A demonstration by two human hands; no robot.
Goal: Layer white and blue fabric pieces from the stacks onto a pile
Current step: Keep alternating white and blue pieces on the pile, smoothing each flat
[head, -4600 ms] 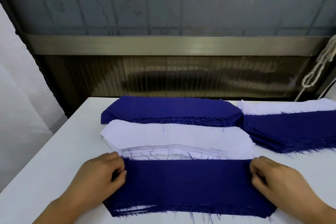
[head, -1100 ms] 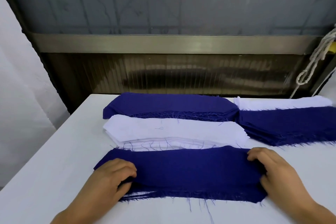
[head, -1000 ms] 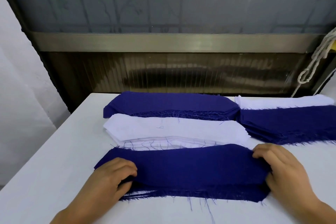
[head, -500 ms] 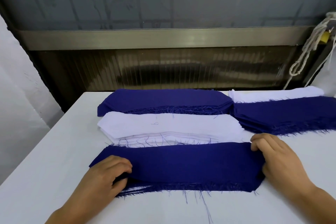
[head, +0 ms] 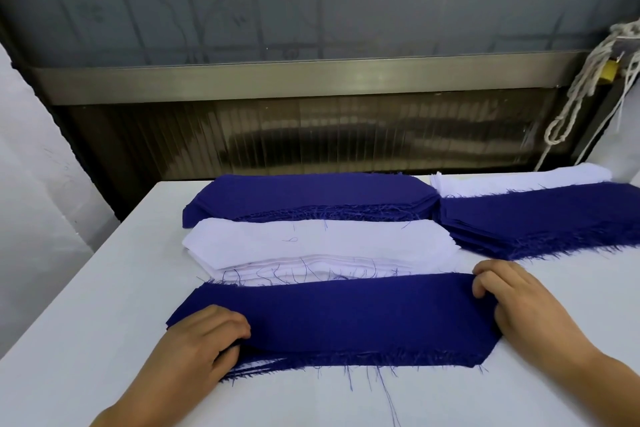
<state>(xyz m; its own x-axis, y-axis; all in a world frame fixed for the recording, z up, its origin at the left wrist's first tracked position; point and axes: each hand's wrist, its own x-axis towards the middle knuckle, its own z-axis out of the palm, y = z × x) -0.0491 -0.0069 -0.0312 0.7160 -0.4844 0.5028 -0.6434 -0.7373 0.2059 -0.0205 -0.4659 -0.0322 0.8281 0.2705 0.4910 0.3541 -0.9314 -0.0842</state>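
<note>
The white table (head: 104, 288) carried five fabric groups, all flat woven strips with angled ends and frayed edges. At the back lay one blue stack (head: 304, 196) and, in front of it, one white stack (head: 311, 246). To the right sat a second blue stack (head: 540, 218) with a second white stack (head: 519, 182) behind it. The pile (head: 339, 315) lay nearest, topped with blue, white layers showing at its left edge. The left hand (head: 197, 347) gripped the pile's left end, fingers curled. The right hand (head: 519, 305) pinched its right end, fingers bent over the edge.
</note>
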